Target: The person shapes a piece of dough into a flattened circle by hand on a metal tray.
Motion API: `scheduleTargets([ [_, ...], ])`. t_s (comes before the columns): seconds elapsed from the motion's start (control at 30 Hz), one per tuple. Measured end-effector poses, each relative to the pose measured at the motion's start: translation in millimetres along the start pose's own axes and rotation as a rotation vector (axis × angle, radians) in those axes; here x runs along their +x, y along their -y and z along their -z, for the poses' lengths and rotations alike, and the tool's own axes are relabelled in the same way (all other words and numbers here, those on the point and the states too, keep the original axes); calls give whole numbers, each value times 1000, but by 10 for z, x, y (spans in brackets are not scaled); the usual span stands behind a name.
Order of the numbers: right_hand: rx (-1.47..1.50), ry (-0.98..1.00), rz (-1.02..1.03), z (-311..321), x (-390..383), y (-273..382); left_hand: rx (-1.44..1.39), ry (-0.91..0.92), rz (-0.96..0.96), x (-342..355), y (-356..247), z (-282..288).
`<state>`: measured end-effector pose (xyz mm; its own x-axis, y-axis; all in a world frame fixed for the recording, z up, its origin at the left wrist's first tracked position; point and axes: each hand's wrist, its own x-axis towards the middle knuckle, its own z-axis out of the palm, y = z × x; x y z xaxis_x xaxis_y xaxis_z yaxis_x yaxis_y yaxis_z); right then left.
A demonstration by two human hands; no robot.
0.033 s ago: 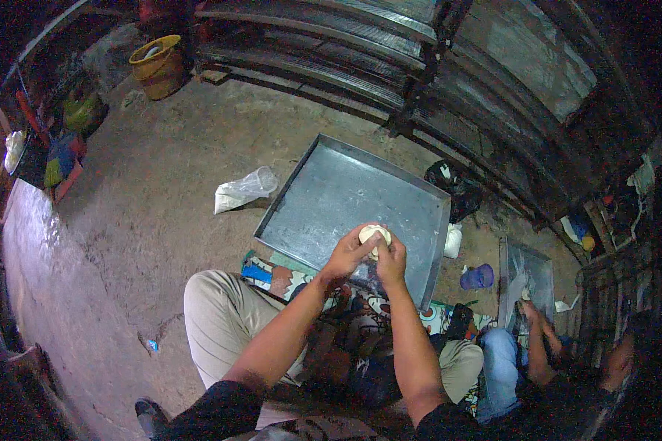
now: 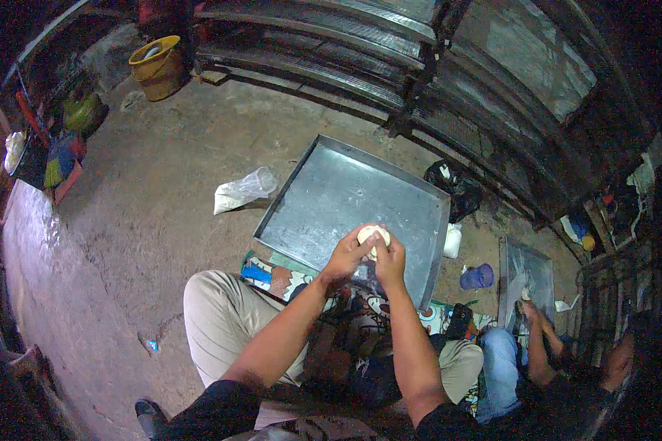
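Observation:
A round, pale piece of dough (image 2: 374,236) is pinched between my two hands, over the near side of a large square metal tray (image 2: 331,187). My left hand (image 2: 351,255) grips its left side, fingers curled beneath it. From the right my right hand (image 2: 390,259) closes on the same dough, and both thumbs press on its top. The undersides of the fingers are hidden. White powdery smears mark the tray's surface. A patterned mat (image 2: 279,275) shows under the tray's near edge and around my crossed legs.
A clear bag of white powder (image 2: 244,190) lies left of the tray. Right of it are a black plastic bag (image 2: 454,189), a purple cup (image 2: 477,277) and a co-worker's hands (image 2: 531,312) at a second tray (image 2: 533,264). Dark racks (image 2: 309,59) and a yellow bucket (image 2: 157,70) stand behind.

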<state>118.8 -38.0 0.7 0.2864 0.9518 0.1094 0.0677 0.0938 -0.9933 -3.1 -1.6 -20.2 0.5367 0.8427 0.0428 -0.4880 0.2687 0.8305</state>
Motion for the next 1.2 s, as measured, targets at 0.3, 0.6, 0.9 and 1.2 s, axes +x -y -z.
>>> scheduleTargets([
  [0.3, -245, 143, 66, -86, -80, 179, -122, -353, 43, -63, 11, -47],
  [0.6, -84, 105, 11, -278, -66, -30, -55, -514, 35, -21, 26, 100],
  [0.9, -313, -74, 135, -37, 32, 100, 69, -276, 93, -14, 85, 78],
  [1.2, 194, -58, -165, 87, 83, 157, -353, -180, 166, -52, 67, -106],
])
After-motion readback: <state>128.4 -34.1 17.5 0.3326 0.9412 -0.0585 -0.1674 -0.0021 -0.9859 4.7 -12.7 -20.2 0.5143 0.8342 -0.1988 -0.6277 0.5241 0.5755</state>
